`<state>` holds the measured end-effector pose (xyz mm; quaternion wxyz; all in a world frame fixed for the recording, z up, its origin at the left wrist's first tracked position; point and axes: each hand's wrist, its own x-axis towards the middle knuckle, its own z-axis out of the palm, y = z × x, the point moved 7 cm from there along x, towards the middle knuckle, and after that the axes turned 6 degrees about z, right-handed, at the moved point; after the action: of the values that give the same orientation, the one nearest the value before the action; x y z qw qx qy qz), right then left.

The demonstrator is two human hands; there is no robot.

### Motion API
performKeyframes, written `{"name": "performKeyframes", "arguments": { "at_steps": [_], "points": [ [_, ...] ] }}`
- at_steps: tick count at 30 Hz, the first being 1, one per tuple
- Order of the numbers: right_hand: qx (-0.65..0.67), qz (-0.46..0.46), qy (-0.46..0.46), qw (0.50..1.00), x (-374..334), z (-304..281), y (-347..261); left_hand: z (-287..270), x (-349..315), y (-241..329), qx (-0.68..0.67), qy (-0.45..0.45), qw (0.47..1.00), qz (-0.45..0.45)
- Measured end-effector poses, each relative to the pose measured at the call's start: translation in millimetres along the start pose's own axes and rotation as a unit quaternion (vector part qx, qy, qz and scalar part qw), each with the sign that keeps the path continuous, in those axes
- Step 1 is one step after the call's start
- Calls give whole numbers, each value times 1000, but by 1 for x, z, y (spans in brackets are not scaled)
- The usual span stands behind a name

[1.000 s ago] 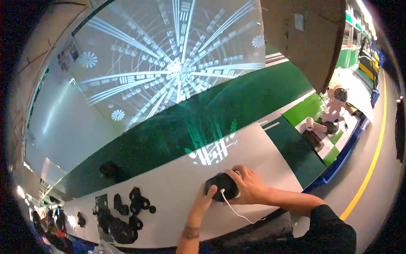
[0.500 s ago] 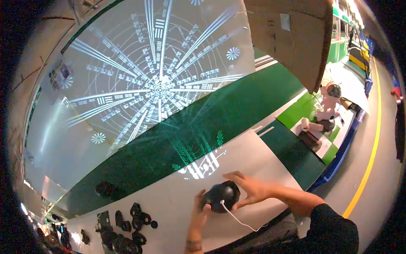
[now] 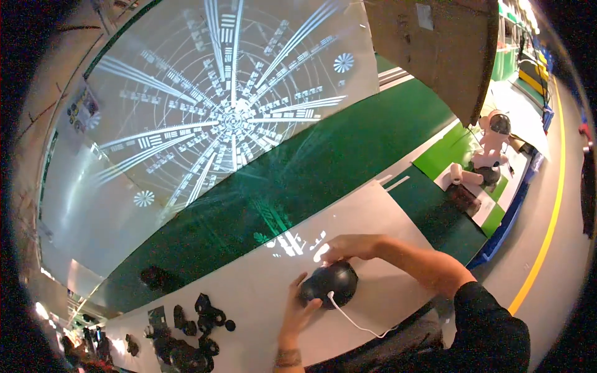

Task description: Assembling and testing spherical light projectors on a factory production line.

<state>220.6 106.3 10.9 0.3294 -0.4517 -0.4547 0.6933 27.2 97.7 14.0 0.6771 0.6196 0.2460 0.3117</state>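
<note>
A glossy black, rounded projector [image 3: 339, 283] rests on the near white tabletop, a white cable [image 3: 348, 320] plugged into its near side. My left hand [image 3: 300, 303] clasps its left side, thumb on the near face and fingers toward the far side. My right hand [image 3: 342, 248] reaches over its far side with the fingers bunched together at the front, where the light comes out. Bright light falls on those fingertips; what they grip there is hidden. A white test pattern [image 3: 233, 121] of rings and rays shines on the pale board ahead, with stray light patches on the table.
Several black round parts [image 3: 208, 317] lie at the table's left, with another dark object [image 3: 155, 278] on the green surface [image 3: 298, 180]. A brown cardboard sheet [image 3: 435, 56] stands at upper right. Beyond the right end are a white-and-black figure-shaped device [image 3: 494, 146] and a yellow floor line [image 3: 547, 242].
My right hand has moved from the projector's right side to its far front, its spread fingers drawing together. The light patch on the table is partly blocked. My left hand keeps its hold.
</note>
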Motion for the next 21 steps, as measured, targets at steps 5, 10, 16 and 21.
{"name": "performKeyframes", "arguments": {
  "at_steps": [5, 10, 16, 21],
  "points": [
    [-112, -49, -51, 991, 11, 12, -13, -2, -1, 2, -10, 1, 1000, 5],
    [-91, -58, -120, 987, 14, 17, -6, -5, -6, -1, -25, -13, 1000, -9],
    [-85, -75, -84, 990, 10, 33, -16, -7, -13, -1, -32, -5, 999, 7],
    [-63, -153, -126, 978, 18, 28, -10, -6, -10, -3, -35, -11, 999, 37]
  ]
}}
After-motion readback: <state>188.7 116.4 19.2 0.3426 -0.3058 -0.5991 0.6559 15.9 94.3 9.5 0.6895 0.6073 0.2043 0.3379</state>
